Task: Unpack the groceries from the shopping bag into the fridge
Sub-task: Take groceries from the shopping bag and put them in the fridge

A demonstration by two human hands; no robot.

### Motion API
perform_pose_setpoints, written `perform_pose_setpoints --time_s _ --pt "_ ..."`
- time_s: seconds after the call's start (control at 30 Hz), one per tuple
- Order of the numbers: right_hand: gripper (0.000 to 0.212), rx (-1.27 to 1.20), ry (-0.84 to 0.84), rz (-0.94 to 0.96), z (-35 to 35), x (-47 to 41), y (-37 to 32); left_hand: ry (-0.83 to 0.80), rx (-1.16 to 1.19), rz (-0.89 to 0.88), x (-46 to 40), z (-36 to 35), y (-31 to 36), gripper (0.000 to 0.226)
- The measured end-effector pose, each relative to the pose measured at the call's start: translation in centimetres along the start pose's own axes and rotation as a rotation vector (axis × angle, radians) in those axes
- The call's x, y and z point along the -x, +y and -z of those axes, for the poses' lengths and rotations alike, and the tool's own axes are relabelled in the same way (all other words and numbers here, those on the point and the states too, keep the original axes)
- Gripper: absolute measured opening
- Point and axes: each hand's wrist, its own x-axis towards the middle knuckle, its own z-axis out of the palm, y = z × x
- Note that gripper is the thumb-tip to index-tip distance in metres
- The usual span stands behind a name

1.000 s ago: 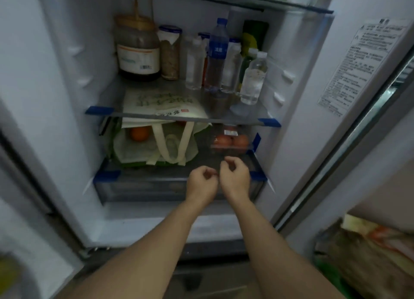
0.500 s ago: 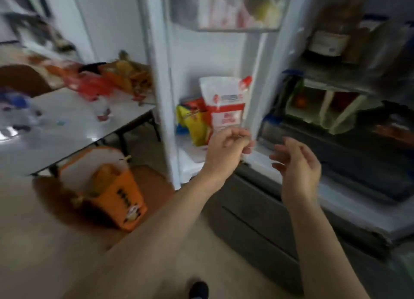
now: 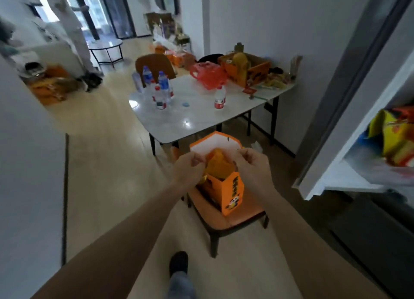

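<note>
1. An orange shopping bag (image 3: 231,187) is stood on an orange chair (image 3: 226,220), just in front of a white table (image 3: 190,117).
2. Something orange-yellow (image 3: 218,164) is seen in the open top of the bag.
3. The left hand (image 3: 189,167) is held at the bag's left side with fingers curled; what is gripped cannot be told.
4. The right hand (image 3: 252,164) is curled at the bag's right side; its grip cannot be told either.
5. Water bottles (image 3: 160,87) are stood on the table.
6. The open fridge door (image 3: 349,155) is seen at the right.

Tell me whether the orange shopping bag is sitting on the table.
No, the orange shopping bag stands on a chair in front of the table.
</note>
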Motion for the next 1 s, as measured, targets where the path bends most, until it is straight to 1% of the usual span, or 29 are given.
perform_pose_setpoints --time_s 0.07,0.17,0.23,0.3,0.37,0.43,0.53,0.63,0.67,0.7,0.73,0.8,0.87,0.9,0.93,0.97,1.0 --pt "0.035 0.046 -0.013 -0.048 -3.9 -4.3 2.6 -0.046 -0.088 -0.02 -5.1 -0.2 -2.3 0.013" --pt "0.03 0.137 0.0 -0.194 -9.2 -11.8 7.9 -0.188 -0.212 -0.065 -14.1 -2.2 -6.1 0.015" --pt "0.021 0.181 0.014 -0.328 -12.0 -16.7 12.0 -0.286 -0.25 -0.075 -20.3 -4.1 -8.4 0.012" --pt "0.019 0.215 0.043 -0.499 -14.1 -20.9 15.6 -0.381 -0.284 -0.087 -25.4 -6.0 -10.1 0.018" --pt "0.029 0.262 0.045 -0.639 -15.7 -24.1 18.3 -0.443 -0.312 -0.098 -29.1 -7.6 -11.1 0.021" --pt "0.046 0.307 0.018 -0.729 -16.9 -26.6 20.8 -0.497 -0.352 -0.113 -32.1 -9.2 -11.7 0.023" --pt "0.066 0.325 0.001 -0.769 -18.8 -29.6 24.3 -0.553 -0.392 -0.094 -35.4 -11.2 -12.0 0.019" --pt "0.08 0.548 -0.104 -0.802 -21.1 -31.4 27.2 -0.634 -0.446 -0.069 -36.1 -12.8 -12.6 0.014" --pt "0.08 0.613 -0.113 -0.834 -21.9 -32.0 28.2 -0.666 -0.469 -0.039 -36.0 -13.2 -12.7 0.014" --pt "0.076 0.64 -0.107 -0.864 -22.5 -32.4 29.0 -0.697 -0.463 0.009 -35.8 -13.6 -13.1 0.012" --pt "0.068 0.612 -0.088 -0.888 -22.9 -32.8 29.9 -0.719 -0.433 0.061 -35.6 -13.9 -13.6 0.009" --pt "0.065 0.574 -0.085 -0.904 -23.2 -33.1 31.4 -0.723 -0.38 0.14 -35.3 -14.1 -14.1 0.015" --pt "0.059 0.72 -0.111 -0.846 -23.5 -32.4 31.8 -0.705 -0.333 0.209 -35.0 -14.0 -14.8 0.027" --pt "0.05 0.759 -0.098 -0.783 -23.3 -32.0 31.7 -0.701 -0.296 0.257 -34.8 -13.8 -14.9 0.033" --pt "0.036 0.741 -0.074 -0.72 -23.2 -31.7 31.8 -0.705 -0.268 0.311 -34.7 -13.8 -15.0 0.036" --pt "0.021 0.684 -0.047 -0.694 -23.0 -31.4 31.1 -0.704 -0.229 0.364 -34.6 -13.8 -14.9 0.035" --pt "0.014 0.612 -0.01 -0.687 -22.5 -31.3 30.4 -0.7 -0.22 0.4 -34.7 -14.1 -15.2 0.031"
